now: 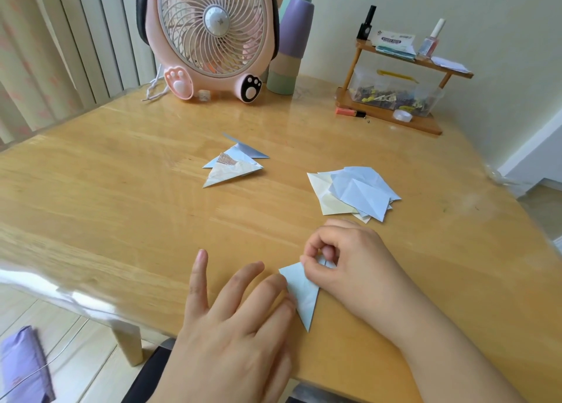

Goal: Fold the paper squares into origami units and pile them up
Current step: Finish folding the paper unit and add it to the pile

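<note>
Wooden table (121, 190) carries everything, near edge to far wall. Pink fan (213, 38) with paw feet stands at the back, a stack of pastel cups (292, 44) just beside it. Small wooden shelf (395, 98) at far right holds a packet (393, 40) with writing too small to read with confidence. Loose paper squares (352, 194) lie right of centre; the pile of folded units (232, 165) lies mid-table, well apart from them. Left hand (234, 326) lies flat, fingers straight, fingertips pressing the pale blue unit (302, 293) near the front edge. Right hand (352, 259), fingers curled, pinches that unit's upper end. Its long axis runs near-far, sharp tip pointing toward the person
</note>
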Demonstrator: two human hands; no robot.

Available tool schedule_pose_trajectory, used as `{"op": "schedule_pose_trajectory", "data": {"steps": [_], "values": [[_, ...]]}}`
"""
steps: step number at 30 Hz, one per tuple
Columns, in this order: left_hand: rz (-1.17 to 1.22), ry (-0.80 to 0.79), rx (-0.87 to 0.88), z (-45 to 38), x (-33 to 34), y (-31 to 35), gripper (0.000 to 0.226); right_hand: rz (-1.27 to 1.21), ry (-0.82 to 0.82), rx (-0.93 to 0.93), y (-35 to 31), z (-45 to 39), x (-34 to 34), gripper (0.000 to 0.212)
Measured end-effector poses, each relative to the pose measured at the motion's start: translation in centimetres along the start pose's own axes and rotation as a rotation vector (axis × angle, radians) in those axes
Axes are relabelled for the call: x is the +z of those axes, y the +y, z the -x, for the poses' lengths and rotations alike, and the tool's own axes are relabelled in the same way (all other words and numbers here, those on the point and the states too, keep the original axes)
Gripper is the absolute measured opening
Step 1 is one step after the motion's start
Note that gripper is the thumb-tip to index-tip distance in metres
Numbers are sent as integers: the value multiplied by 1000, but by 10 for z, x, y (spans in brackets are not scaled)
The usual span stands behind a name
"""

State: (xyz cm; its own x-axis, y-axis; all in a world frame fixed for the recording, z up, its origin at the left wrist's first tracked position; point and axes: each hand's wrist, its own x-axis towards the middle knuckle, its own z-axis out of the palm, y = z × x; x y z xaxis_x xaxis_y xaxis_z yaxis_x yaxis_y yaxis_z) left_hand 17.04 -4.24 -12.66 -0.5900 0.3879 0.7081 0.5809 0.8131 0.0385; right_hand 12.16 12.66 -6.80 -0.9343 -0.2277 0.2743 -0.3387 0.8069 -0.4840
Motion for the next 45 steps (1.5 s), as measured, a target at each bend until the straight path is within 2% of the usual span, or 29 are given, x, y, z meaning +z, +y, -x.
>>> {"op": "schedule_pose_trajectory", "data": {"steps": [10, 14, 20, 26, 35, 40, 43, 45], "values": [[49, -22, 4, -4, -1, 1, 28, 33, 22, 160, 14, 0, -13, 16], [11, -110, -88, -20, -8, 9, 47, -168, 84, 252, 21, 1, -24, 13], [26, -171, -163, -45, -5, 4, 25, -225, -18, 228, 19, 2, -30, 13], [-49, -288, -86, -52, -6, 4, 46, -196, -119, 192, 22, 2, -29, 7], [7, -253, -80, -56, -12, 7, 14, -190, -115, 171, 23, 4, -27, 5], [9, -198, 8, -51, -5, -3, 25, -234, -168, 157, 23, 4, -28, 6], [55, -246, 5, -48, -5, -2, 39, -239, -196, 151, 24, 4, -30, 10], [65, -273, 6, -48, -8, 0, 34, -232, -196, 152, 24, 3, -31, 10]]}}
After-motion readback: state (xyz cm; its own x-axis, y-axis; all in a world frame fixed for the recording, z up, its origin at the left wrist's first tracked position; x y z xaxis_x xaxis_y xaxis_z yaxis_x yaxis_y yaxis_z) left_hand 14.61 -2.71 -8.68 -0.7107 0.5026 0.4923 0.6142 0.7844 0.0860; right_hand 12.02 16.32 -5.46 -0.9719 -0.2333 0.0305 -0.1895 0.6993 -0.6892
